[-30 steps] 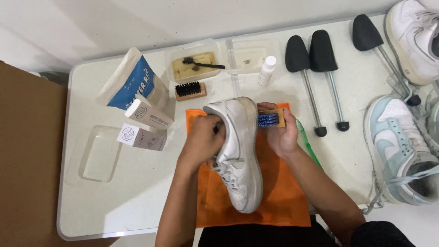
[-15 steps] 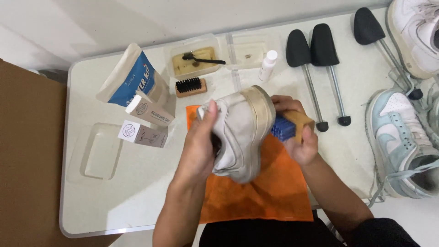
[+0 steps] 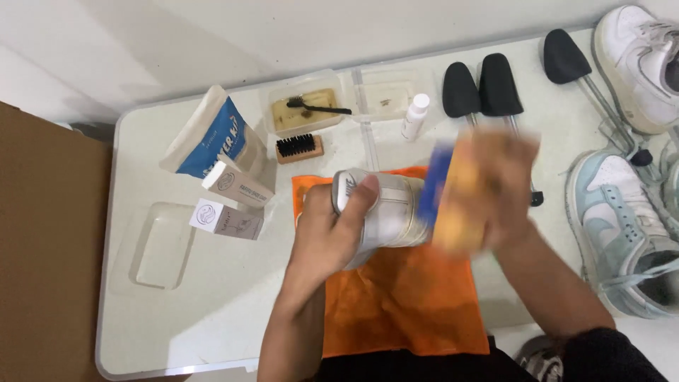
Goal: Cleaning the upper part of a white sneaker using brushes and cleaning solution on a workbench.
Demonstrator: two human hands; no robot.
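Observation:
My left hand (image 3: 329, 233) grips a white sneaker (image 3: 385, 212) and holds it lifted over an orange cloth (image 3: 403, 304), heel toward the camera. My right hand (image 3: 502, 187) is blurred with motion and holds a wooden brush with blue bristles (image 3: 449, 191) against the sneaker's right side.
On the white table (image 3: 212, 318) are a blue-and-white pouch (image 3: 212, 138), two small boxes (image 3: 230, 201), an empty clear tray (image 3: 155, 247), a tub with a black brush (image 3: 308, 110), a small brown brush (image 3: 298, 148), a white bottle (image 3: 415, 117), black shoe trees (image 3: 481, 88) and more sneakers (image 3: 622, 226) at right.
The sneaker has been lifted off the cloth and turned heel-up. My right hand has swung the brush up and right, now scrubbing fast.

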